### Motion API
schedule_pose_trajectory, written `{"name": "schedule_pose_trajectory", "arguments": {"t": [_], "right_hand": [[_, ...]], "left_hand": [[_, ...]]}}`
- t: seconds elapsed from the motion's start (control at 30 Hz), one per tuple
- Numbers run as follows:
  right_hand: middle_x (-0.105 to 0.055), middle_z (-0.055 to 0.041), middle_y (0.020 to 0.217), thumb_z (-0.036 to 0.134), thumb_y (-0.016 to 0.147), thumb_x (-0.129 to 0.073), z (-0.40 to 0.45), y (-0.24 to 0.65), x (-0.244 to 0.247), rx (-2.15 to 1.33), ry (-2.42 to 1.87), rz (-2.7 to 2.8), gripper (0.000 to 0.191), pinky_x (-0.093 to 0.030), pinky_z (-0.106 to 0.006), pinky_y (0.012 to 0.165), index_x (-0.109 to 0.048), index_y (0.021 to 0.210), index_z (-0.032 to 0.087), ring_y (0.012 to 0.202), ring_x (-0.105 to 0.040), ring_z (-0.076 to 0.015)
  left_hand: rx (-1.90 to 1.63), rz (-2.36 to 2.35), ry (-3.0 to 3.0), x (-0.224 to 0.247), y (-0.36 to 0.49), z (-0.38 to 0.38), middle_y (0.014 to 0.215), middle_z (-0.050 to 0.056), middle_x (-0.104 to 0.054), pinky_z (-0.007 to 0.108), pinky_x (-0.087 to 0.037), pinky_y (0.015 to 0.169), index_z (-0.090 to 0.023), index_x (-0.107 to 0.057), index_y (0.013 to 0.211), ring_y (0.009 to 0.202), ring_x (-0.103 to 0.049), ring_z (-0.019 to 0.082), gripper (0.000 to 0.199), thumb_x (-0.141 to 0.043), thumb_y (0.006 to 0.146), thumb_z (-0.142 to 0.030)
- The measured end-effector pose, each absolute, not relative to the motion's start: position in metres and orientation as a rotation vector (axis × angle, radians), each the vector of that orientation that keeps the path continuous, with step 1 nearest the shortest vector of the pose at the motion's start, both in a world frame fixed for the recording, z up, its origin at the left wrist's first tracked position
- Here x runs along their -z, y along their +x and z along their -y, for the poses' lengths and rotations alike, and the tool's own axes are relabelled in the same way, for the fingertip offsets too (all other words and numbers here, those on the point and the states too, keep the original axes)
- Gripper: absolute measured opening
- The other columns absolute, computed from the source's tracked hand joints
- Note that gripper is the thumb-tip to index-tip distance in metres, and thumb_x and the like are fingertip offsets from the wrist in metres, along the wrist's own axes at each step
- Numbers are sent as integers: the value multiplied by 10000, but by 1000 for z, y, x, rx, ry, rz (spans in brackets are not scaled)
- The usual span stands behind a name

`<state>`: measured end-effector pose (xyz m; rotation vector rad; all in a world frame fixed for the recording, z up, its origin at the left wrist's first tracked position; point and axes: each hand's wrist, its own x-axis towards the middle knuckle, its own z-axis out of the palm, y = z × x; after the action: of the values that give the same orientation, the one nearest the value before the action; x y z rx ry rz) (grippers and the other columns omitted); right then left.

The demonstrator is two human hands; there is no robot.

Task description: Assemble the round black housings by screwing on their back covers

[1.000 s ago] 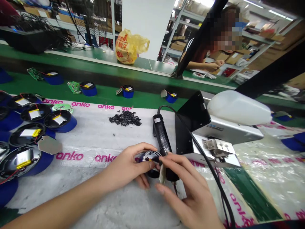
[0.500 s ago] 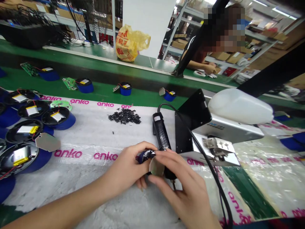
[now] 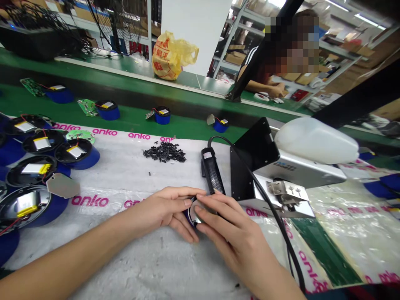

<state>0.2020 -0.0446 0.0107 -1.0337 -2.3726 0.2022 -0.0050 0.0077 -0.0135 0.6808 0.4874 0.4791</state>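
Note:
My left hand (image 3: 170, 212) curls around the side of a round blue housing (image 3: 189, 216), mostly hidden by my fingers. With its fingertips my right hand (image 3: 237, 229) presses a grey circuit board (image 3: 194, 211) flat over the housing's open top. Just beyond my hands lies a black handheld electric tool (image 3: 213, 173) with a cable; its near end is hidden behind my right hand. Farther off, a pile of small black parts (image 3: 164, 153) rests on the white foam sheet (image 3: 125, 166).
At the left stand several blue housings (image 3: 86, 160) with batteries inside. More blue housings (image 3: 162, 118) line the green belt (image 3: 131, 121). On the right is a silver machine (image 3: 309, 171) under a white plastic bottle (image 3: 315, 139). A black cable (image 3: 268, 196) crosses nearby. Another person (image 3: 265, 79) sits across.
The circuit board has gone from tilted at the housing's edge to lying flat on its top. My left fingers have shifted around the housing. Housings on the belt moved slightly left.

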Motion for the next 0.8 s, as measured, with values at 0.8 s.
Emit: {"name": "schedule_pose_trajectory", "arguments": {"t": [0.8], "right_hand": [[-589,-88,1146,189,952,-592,50,199,-19,-340,-1346,2220,301,-557,-314,901,-571,1252,170,1049,-579,-195]], "left_hand": [[-538,-807,977,5,6,6,679,11,-745,260,-605,587,-199,-582,1313,597,-739,179,369,-477,999,-361]]}}
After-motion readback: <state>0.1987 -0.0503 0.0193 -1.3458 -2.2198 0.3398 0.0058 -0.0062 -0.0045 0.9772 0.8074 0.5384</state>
